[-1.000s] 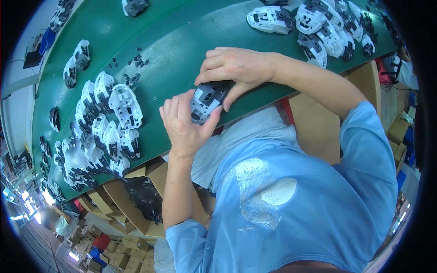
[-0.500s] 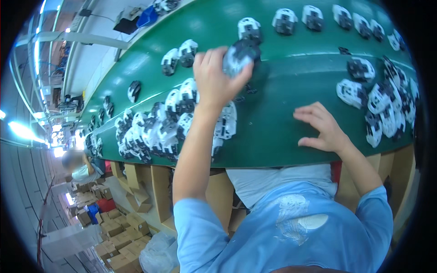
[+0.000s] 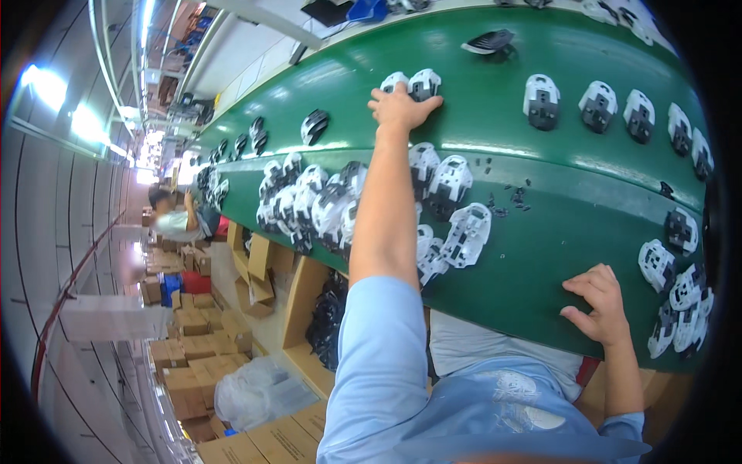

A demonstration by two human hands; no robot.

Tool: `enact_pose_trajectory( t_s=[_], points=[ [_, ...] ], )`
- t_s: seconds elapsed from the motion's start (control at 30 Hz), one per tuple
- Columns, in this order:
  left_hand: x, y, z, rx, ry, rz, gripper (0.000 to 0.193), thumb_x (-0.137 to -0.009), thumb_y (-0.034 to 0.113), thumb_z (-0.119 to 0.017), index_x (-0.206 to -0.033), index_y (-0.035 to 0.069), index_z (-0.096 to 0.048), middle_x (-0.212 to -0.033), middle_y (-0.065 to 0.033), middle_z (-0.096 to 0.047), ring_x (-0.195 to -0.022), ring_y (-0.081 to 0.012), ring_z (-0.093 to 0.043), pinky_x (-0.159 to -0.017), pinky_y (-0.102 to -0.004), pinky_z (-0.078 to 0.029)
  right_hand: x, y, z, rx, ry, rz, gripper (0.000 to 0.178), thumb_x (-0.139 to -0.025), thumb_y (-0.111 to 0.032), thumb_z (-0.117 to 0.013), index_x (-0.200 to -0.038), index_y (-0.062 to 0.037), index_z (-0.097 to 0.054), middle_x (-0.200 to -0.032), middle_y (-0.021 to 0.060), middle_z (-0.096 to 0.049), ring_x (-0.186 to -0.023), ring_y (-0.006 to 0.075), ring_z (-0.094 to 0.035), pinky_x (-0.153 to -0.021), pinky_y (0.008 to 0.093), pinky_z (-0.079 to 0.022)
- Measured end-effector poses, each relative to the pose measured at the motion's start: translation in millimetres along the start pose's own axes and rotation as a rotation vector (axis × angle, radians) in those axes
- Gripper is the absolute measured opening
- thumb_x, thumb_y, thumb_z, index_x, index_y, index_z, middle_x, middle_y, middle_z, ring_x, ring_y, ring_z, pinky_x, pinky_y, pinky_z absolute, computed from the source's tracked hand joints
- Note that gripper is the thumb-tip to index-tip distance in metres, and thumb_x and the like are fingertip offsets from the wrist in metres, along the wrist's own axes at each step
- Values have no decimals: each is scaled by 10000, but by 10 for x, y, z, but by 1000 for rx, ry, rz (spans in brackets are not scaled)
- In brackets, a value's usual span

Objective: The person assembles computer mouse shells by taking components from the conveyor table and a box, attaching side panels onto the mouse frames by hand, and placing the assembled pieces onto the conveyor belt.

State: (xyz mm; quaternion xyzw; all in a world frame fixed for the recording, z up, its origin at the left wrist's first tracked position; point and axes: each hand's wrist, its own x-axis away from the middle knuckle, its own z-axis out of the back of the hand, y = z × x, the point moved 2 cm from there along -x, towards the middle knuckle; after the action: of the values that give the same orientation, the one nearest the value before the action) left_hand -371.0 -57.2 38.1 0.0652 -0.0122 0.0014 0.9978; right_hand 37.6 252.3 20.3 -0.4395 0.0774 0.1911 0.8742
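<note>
My left hand (image 3: 399,110) reaches far out over the green bench, fingers spread, at two white-and-black computer mouse shells (image 3: 424,83) that stand side by side. It partly covers the left one, and its fingers are not closed round either. My right hand (image 3: 599,304) hovers above the bench's near part, open, thumb and fingers apart, with nothing in it. A dark mouse shell (image 3: 488,42) lies tilted farther off. To the right runs a row of white-and-black shells (image 3: 542,102). Small black pieces (image 3: 514,199) are scattered between my hands.
A heap of mouse shells (image 3: 313,197) spreads left of my left arm, and a smaller pile (image 3: 685,301) sits at the right end. Cardboard boxes (image 3: 189,325) and a clear plastic bag (image 3: 259,390) are on the floor at left. Another person (image 3: 178,216) sits farther along.
My left hand has let go of a mouse shell and moved left to the pair. A dark shell now lies tilted at the far side. The view has shifted; my right hand stays open.
</note>
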Motion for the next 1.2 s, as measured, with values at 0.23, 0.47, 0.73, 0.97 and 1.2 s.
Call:
enact_pose_trajectory(
  t_s=[0.23, 0.47, 0.73, 0.97, 1.2],
  points=[
    [474, -344, 395, 302, 106, -71, 972, -690, 642, -854, -1406, 32, -608, -1294, -280, -667, -1256, -376, -585, -1080, -432, -460, 28, 18, -29, -11, 38, -7, 386, -758, -251, -847, -1044, -14, -741, -967, 124, -720, -872, 326, -617, -805, 426, -482],
    [4208, -1321, 1090, 1166, -267, -538, 871, -679, 338, -958, -1384, -4, -577, -1375, -136, -558, -1207, -212, -554, -1032, -345, -443, 185, 212, -15, 87, -24, -76, 310, -867, -84, -745, -1157, 17, -711, -1090, 161, -692, -1001, 314, -648, -924, 381, -503],
    [8343, -2816, -575, 1187, -863, 1144, 834, -780, 506, -864, -1436, 74, -585, -1207, -28, -645, -1100, -107, -578, -918, -294, -491, 171, 893, -75, -14, -88, -182, 286, -1080, -97, -603, -1330, 18, -683, -1317, 106, -688, -1253, 185, -629, -1110, 307, -450],
    [9130, -3585, -1301, 484, -466, 1015, 720, -810, 619, -845, -1121, -26, -768, -1083, -171, -786, -1002, -247, -728, -883, -396, -568, 217, 153, -59, 191, -19, -207, 257, -969, -113, -678, -1204, -37, -747, -1152, 121, -731, -1091, 251, -680, -970, 356, -514],
    [4815, -1486, 925, 629, -198, -98, 216, -886, 147, -786, -1014, -4, -700, -946, -104, -726, -822, -189, -670, -751, -319, -532, 423, -327, 42, 58, 66, -101, 244, -861, -171, -808, -1083, -70, -786, -994, 84, -749, -934, 281, -672, -846, 394, -529]
  ],
)
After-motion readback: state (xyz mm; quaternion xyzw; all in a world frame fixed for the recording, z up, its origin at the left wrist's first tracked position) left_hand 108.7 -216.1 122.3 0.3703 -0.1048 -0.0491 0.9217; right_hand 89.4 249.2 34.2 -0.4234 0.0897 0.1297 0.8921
